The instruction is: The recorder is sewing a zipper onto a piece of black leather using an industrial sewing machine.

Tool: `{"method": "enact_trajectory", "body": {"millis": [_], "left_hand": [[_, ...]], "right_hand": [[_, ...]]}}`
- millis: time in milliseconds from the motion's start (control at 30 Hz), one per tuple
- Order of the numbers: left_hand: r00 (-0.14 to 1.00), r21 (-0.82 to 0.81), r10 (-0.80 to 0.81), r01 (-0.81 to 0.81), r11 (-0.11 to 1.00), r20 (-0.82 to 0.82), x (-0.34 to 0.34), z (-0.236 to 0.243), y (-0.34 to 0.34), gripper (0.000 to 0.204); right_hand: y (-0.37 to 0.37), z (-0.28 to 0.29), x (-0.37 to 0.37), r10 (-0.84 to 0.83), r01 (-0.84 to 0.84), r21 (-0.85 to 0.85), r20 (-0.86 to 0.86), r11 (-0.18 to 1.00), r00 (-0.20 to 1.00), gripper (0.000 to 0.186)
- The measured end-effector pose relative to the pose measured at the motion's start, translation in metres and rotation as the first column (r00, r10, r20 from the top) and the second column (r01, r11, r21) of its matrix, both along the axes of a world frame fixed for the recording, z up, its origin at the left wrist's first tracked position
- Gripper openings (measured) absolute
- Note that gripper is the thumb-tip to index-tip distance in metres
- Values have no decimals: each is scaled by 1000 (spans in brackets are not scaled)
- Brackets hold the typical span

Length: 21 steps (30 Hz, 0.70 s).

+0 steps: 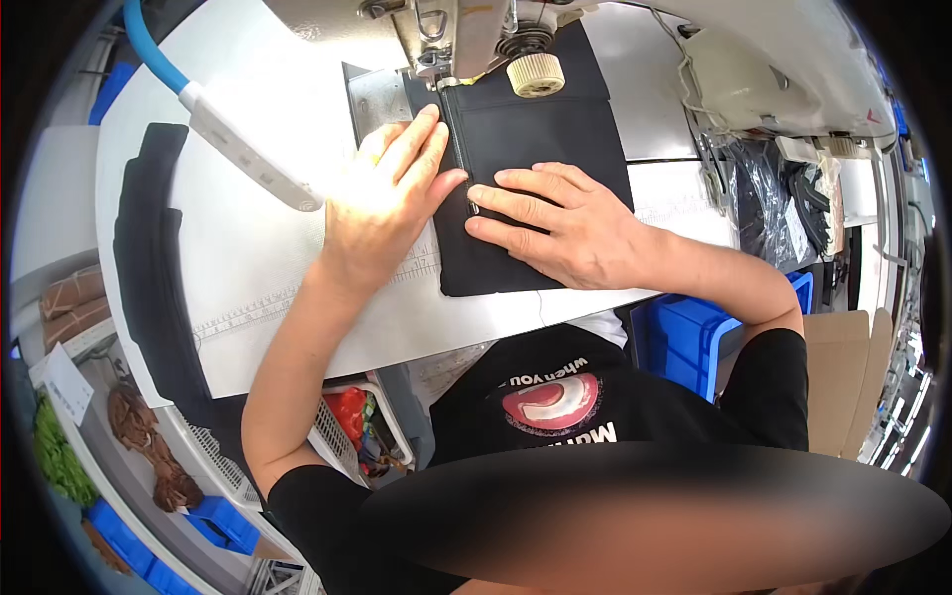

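A black fabric panel (540, 134) lies under the sewing machine head (481, 40), and a zipper (458, 139) runs along its left edge. My left hand (382, 203) rests flat beside that edge, fingers stretched toward the presser foot (433, 74) and thumb reaching over the zipper. On the panel, my right hand (570, 223) lies palm down with its fingers spread, the tips close to the zipper pull (474, 206). Neither hand grips the cloth; the right thumb is hidden.
A lamp with a blue flexible neck (248, 144) arches over the white table (268, 258). More black fabric strips (149, 248) hang along the table's left side. Blue bins (684, 337), a cardboard box (843, 382) and plastic-wrapped goods (764, 198) stand at right.
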<state>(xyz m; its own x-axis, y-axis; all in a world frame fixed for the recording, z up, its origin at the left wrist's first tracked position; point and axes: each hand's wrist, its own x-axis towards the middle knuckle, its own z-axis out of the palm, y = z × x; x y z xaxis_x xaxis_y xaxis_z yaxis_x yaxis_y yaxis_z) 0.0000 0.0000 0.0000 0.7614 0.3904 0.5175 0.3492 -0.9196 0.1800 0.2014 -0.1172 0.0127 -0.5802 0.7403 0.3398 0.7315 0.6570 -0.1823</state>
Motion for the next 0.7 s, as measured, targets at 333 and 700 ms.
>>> {"method": "enact_trajectory", "body": {"millis": [333,700], "left_hand": [[999,34,33,-34,999,34,1,-2,3,41],[998,-50,69,-69,996,-7,4,1,-1,37]], "right_hand": [[21,-4,2,-31,35,44,-77,998,997,37],[41,-4,15,-38,40,25,-51,999,998,35]]}}
